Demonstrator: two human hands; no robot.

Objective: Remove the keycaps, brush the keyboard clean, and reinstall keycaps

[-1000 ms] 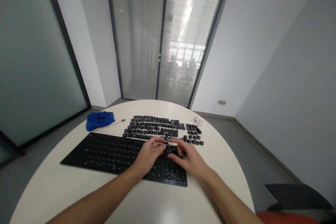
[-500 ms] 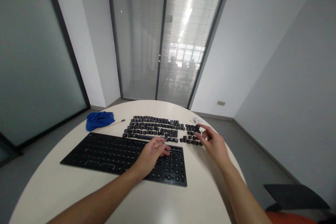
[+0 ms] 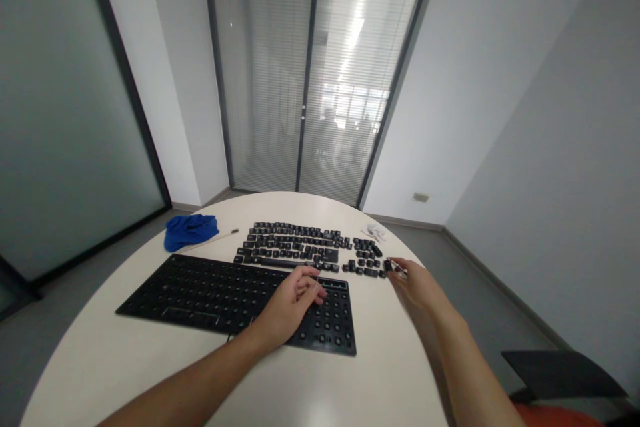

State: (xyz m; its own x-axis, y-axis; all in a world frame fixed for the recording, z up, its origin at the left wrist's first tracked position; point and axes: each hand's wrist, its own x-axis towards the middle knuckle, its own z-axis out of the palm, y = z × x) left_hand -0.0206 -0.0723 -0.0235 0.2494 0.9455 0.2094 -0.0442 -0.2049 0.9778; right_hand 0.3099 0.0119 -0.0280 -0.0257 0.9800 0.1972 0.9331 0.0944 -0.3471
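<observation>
My left hand (image 3: 290,300) rests over the right part of a black keyboard base (image 3: 210,293) that has its keycaps off and bare switch posts showing. Its fingers are loosely bent and apart, with nothing in them. At the right end of the loose black keycaps, my right hand (image 3: 417,283) pinches a dark keycap (image 3: 388,266) between thumb and fingertips. A small pale or shiny bit shows between those fingers, too small to name. Rows of loose keycaps (image 3: 290,240) lie behind the keyboard base, with a smaller number-pad group (image 3: 367,261) to their right.
A blue cloth (image 3: 190,230) lies at the back left beside a thin brush (image 3: 215,239). Crumpled white material (image 3: 375,232) sits at the back right. The round table's edge (image 3: 295,193) curves around everything. A chair (image 3: 560,373) stands at the lower right.
My right hand has moved right and toward me, and its fingers have closed. A dark keycap now lies where it was, at the number-pad group's back right. My left hand has barely shifted.
</observation>
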